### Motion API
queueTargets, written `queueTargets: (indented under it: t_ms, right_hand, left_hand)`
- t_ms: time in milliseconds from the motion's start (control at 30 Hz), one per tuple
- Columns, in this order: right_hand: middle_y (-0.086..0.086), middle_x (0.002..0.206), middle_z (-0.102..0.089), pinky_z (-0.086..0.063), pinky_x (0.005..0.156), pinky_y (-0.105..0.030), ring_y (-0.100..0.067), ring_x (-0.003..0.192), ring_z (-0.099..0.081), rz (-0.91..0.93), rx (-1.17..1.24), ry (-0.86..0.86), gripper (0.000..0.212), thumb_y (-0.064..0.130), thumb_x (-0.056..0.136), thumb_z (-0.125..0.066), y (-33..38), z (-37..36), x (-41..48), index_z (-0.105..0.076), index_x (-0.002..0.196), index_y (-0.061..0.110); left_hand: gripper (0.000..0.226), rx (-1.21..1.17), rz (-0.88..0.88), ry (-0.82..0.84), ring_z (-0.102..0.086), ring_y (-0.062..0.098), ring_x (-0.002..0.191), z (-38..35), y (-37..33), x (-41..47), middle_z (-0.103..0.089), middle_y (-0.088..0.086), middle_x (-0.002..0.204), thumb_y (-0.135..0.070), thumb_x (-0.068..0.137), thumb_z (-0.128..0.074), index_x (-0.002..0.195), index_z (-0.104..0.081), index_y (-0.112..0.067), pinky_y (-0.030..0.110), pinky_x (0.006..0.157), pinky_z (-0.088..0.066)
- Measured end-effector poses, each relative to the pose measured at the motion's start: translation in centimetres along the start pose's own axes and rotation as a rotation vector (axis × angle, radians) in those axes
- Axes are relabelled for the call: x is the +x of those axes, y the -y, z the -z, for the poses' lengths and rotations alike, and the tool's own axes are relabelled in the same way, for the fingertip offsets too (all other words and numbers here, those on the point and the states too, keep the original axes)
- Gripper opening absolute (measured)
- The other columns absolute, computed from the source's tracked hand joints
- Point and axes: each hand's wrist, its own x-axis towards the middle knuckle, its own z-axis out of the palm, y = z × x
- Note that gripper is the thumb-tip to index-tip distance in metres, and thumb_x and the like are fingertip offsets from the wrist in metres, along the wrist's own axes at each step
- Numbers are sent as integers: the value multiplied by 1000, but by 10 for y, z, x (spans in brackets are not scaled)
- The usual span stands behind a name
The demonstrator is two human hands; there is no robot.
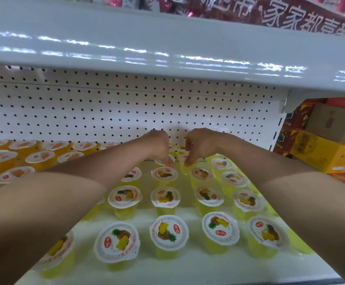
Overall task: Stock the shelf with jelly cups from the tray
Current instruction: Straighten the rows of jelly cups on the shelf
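Observation:
Both my arms reach deep into the white shelf (188, 270). My left hand (159, 147) grips a yellow jelly cup (163, 162) by its lid rim near the back. My right hand (198, 147) pinches another yellow jelly cup (186, 169) beside it. Several yellow pineapple jelly cups (165, 197) stand in rows on the shelf in front of my hands. The tray is out of view.
Orange jelly cups (40, 156) fill the shelf's left part. A perforated white back panel (106, 112) closes the rear. The upper shelf (167, 46) overhangs above. Yellow and brown cartons (323, 153) sit in the bay to the right.

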Motion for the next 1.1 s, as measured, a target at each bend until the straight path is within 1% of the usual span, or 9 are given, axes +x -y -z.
queueTargets:
  t_ms: [233,433,567,700,800,900,967,1033,1100]
  right_hand:
    - [-15,121,-66,-51,96,-43,-29,111,-62,-18,29,6,59,40,74,-81,0,-2,0,-66,116,0]
    - [-4,120,-65,-51,96,-38,-23,108,-60,-29,22,25,55,37,77,-80,4,-3,-1,-64,122,9]
    - [-2,120,-66,-51,95,-37,-22,107,-61,-32,15,4,56,40,78,-79,4,-2,-6,-66,122,10]
    - [2,112,-67,-51,89,-34,-19,102,-61,-12,19,-37,51,47,76,-79,0,8,-25,-70,113,13]
    - [7,103,-67,-50,85,-33,-16,97,-62,-22,-5,58,44,54,73,-78,-4,14,-43,-73,99,19]
    - [7,90,-68,-52,79,-33,-17,88,-63,-53,-49,153,46,60,70,-76,-3,12,-52,-75,89,18]
    - [7,95,-70,-54,84,-35,-19,92,-64,-71,-64,172,48,61,70,-77,0,10,-54,-75,91,18]
    - [4,102,-70,-54,88,-36,-19,98,-64,-82,-74,164,51,59,69,-79,3,8,-57,-74,98,17]
    - [2,109,-69,-54,91,-39,-21,102,-63,-98,-75,145,55,56,68,-80,4,6,-57,-72,104,16]
  left_hand:
    - [60,19,-22,-18,-58,23,110,-1,1,-1,-64,4,119,-44,75,-81,120,-63,-9,33,95,-50]
    - [58,14,-52,-32,-60,23,109,-4,4,-1,-66,6,118,-45,77,-78,118,-67,-5,32,93,-48]
    - [58,19,-73,-31,-54,20,93,-5,6,-4,-58,3,100,-46,78,-78,115,-66,-3,32,87,-47]
    - [57,6,-70,-95,-59,24,103,4,6,-16,-64,8,111,-47,78,-77,114,-66,-4,32,87,-48]
    - [58,25,-56,-19,-61,23,95,15,2,-27,-63,5,102,-53,77,-75,110,-67,-6,27,71,-44]
    - [54,40,-50,118,-62,17,74,14,-4,-34,-64,2,90,-54,76,-76,102,-70,-8,22,58,-46]
    - [45,19,-61,143,-59,15,70,10,-7,-35,-60,0,81,-50,75,-79,92,-69,-9,22,60,-50]
    - [47,15,-82,151,-61,15,71,8,-9,-37,-63,-1,80,-47,73,-81,98,-70,-9,22,60,-51]
    - [54,48,-88,154,-68,17,75,6,-11,-40,-69,0,91,-47,71,-83,107,-69,-9,23,62,-52]
